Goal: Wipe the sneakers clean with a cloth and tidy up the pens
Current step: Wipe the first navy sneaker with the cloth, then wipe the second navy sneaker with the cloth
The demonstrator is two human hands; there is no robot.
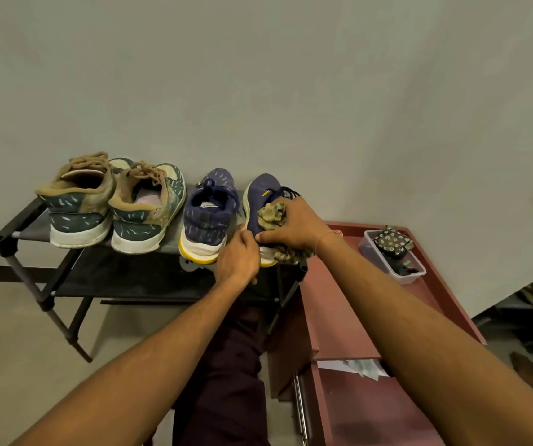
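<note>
Two pairs of sneakers stand on a black shoe rack (11, 238) against the wall. The tan and green pair (110, 204) is on the left. A navy sneaker with a yellow-white sole (209, 217) stands upright in the middle. The second navy sneaker (260, 197) is tipped on its side at the rack's right end. My left hand (238, 259) grips its heel and sole. My right hand (294, 225) presses a crumpled olive cloth (271, 214) against its side. No pens are visible.
A reddish cabinet (339, 300) stands right of the rack, its top rimmed like a tray. On it sits a clear plastic box (415, 275) holding a dark patterned pouch. More shoes lie at the far right. My leg is below the rack.
</note>
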